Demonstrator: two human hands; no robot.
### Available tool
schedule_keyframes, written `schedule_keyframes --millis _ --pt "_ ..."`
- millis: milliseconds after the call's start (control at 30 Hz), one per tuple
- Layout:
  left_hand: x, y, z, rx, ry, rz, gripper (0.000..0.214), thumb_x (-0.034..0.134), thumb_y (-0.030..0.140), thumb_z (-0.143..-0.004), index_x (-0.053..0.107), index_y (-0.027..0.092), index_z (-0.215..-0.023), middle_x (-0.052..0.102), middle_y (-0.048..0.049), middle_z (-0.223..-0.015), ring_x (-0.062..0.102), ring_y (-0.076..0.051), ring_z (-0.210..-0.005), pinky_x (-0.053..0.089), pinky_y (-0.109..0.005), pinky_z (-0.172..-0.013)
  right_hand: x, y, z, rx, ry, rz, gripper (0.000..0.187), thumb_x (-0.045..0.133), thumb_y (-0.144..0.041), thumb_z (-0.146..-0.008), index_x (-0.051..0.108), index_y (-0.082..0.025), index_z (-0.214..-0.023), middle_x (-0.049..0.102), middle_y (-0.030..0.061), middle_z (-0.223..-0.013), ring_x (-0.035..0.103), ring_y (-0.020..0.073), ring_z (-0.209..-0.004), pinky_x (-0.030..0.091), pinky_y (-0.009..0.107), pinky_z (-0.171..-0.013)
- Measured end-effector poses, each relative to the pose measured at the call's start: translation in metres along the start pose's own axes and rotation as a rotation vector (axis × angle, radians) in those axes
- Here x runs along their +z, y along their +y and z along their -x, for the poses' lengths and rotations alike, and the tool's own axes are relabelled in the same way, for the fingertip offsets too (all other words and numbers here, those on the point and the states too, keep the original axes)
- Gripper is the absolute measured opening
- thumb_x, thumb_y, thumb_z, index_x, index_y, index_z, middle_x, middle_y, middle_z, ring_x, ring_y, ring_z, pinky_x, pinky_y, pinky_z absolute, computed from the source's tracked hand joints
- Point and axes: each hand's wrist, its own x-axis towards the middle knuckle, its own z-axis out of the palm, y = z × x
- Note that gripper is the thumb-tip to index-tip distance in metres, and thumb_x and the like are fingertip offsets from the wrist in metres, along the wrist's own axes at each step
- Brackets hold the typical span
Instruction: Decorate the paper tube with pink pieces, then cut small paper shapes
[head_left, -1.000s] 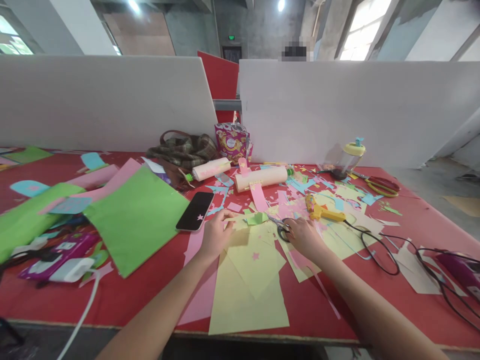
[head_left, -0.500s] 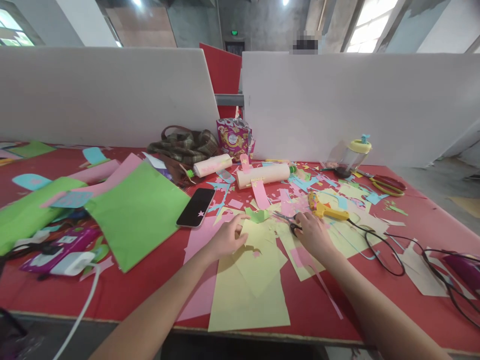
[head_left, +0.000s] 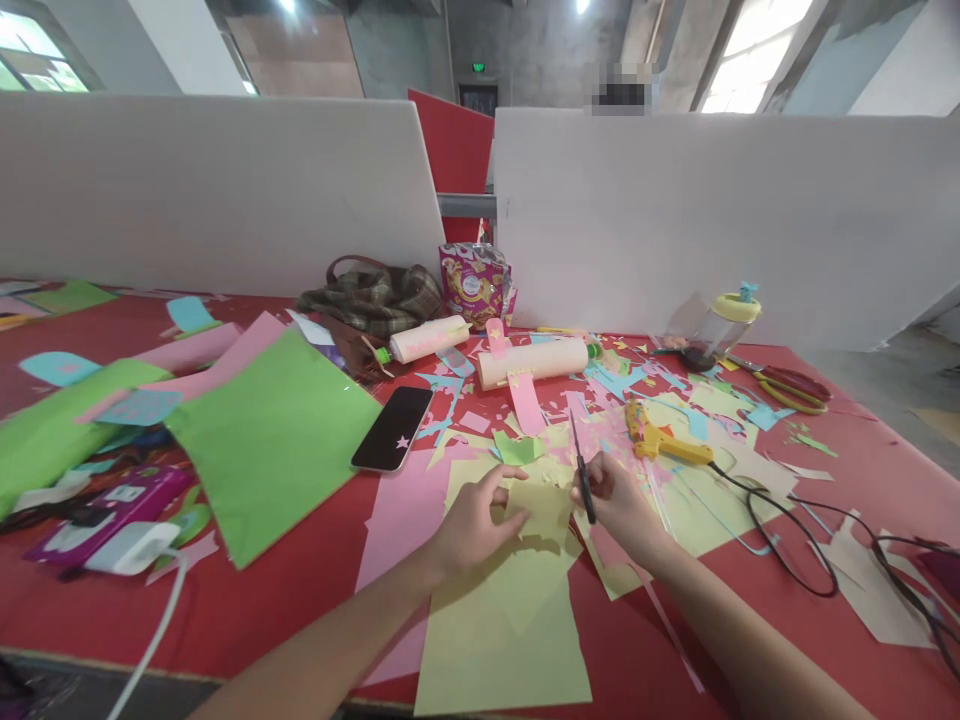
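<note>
My left hand pinches a ragged piece of yellow paper lifted a little over the red table. My right hand is closed round the handles of small black scissors, blades pointing up and away, right beside the paper's right edge. Under both hands lie larger yellow sheets and a pink sheet. A small green scrap sits just beyond my fingers.
A phone lies left of my hands beside a big green sheet. A yellow glue gun with black cable, paper rolls, a plaid bag, a snack bag, a jar and red scissors lie farther back. White partitions stand behind.
My right hand has lifted the black scissors off the table and turned them upright. My left hand has picked up the yellow piece and brought it toward the scissors.
</note>
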Motion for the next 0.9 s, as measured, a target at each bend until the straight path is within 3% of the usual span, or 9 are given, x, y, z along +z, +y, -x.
schedule_keyframes --millis 167,300,400,567,900 --pt "0.004 0.001 0.003 0.018 -0.001 0.012 0.028 0.049 0.03 -0.074 0.044 0.019 -0.099 0.058 0.0022 -0.063 0.055 -0.011 -0.055 0.041 -0.021 -0.051 0.003 -0.003 0.005 0.058 -0.06 -0.143 0.031 0.058 -0.021 -0.063 0.027 -0.023 -0.065 0.044 -0.0037 -0.066 0.043 0.0112 -0.055 0.039 0.023 -0.048" --pt "0.001 -0.002 0.0 0.026 -0.042 0.054 0.036 0.051 0.028 -0.073 0.039 0.02 -0.105 0.061 -0.0025 -0.085 0.057 -0.014 -0.071 0.045 -0.023 -0.059 0.001 0.003 0.002 0.024 -0.018 -0.144 0.03 0.056 -0.02 -0.063 0.026 -0.024 -0.067 0.043 -0.0034 -0.068 0.043 0.0117 -0.056 0.039 0.024 -0.049" --pt "-0.004 -0.006 -0.003 0.062 0.012 -0.137 0.029 0.055 0.03 -0.069 0.046 0.02 -0.095 0.058 -0.0038 -0.09 0.054 -0.016 -0.081 0.044 -0.027 -0.068 -0.003 0.009 -0.001 0.05 0.061 -0.078 0.03 0.055 -0.02 -0.063 0.026 -0.024 -0.066 0.044 -0.0031 -0.069 0.044 0.0118 -0.057 0.038 0.024 -0.05" --pt "-0.009 -0.011 -0.004 0.25 -0.126 -0.546 0.014 0.051 0.03 -0.073 0.056 0.019 -0.08 0.056 -0.0044 -0.085 0.05 -0.019 -0.083 0.036 -0.034 -0.078 -0.007 0.015 -0.005 0.075 0.124 -0.028 0.03 0.054 -0.018 -0.063 0.025 -0.024 -0.065 0.044 -0.0032 -0.068 0.043 0.0122 -0.057 0.038 0.025 -0.05" --pt "-0.002 -0.017 -0.001 0.307 -0.173 -0.66 0.013 0.041 0.021 -0.081 0.051 0.017 -0.074 0.051 -0.0024 -0.081 0.044 -0.015 -0.078 0.033 -0.03 -0.071 -0.008 0.011 -0.003 0.069 0.107 -0.062 0.03 0.053 -0.015 -0.063 0.025 -0.023 -0.065 0.042 -0.0029 -0.069 0.041 0.0118 -0.058 0.035 0.024 -0.049"
